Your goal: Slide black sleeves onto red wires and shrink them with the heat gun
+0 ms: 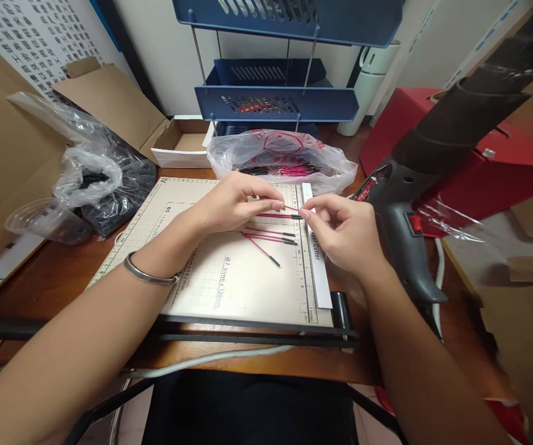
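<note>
A thin red wire (291,207) spans the small gap between my two hands, above the cream paper cutter board (201,290). My left hand (236,201) pinches one end between thumb and fingertips. The other end is pinched in my right hand (341,228), over the white strip at the board's right side. Just below the held wire, several red wires with black ends (271,237) lie on the board, one of them slanting toward the front (266,252). The tip of the wire inside my right fingers is hidden.
Behind the board, a clear plastic bag (229,151) holds red and black wires. A heat gun (400,222) stands at the right before a red box (475,179). Blue shelves (276,102) rise at the back. Bagged black parts (122,198) and an open carton (183,154) are at the left.
</note>
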